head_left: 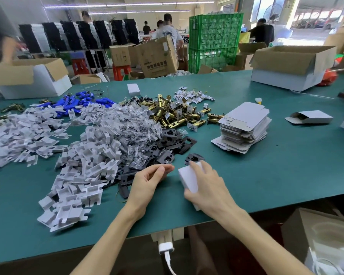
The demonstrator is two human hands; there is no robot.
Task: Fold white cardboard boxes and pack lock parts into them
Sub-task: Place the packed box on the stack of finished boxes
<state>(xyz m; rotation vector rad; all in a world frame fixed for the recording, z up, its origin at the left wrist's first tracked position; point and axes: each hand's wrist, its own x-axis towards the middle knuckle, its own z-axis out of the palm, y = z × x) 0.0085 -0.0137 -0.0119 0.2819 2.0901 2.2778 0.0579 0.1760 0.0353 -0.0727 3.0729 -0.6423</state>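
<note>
- The right hand grips a small white box. Its fingers curl over the top and far side, and its thumb is on the near side.
- The box sits under that palm, at or just above the green table; I cannot tell whether it touches.
- The left hand hovers just left of the box. Its fingers are loosely curled, its thumb is near the forefinger, and it holds nothing that shows.
- The faces of the box that show look folded and closed. The end toward the wrist is hidden, so I cannot tell whether it is packed.
- The step in hand is probably finishing one box: tucking the last flap, or getting ready to set it aside.
- A single black plate lies just beyond the right fingertips.
- The heap of black plates lies beyond the left fingers, and the white cardboard inserts are spread to that hand's left.
- The brass latches lie well beyond both hands.
- The stack of flat box blanks stands well ahead of the right hand and to its right.
- If the box is done, the next move calls for the right hand to carry it clear and then reach forward-right for a fresh blank.
- The free left hand is best placed to gather a plate and an insert.
</note>
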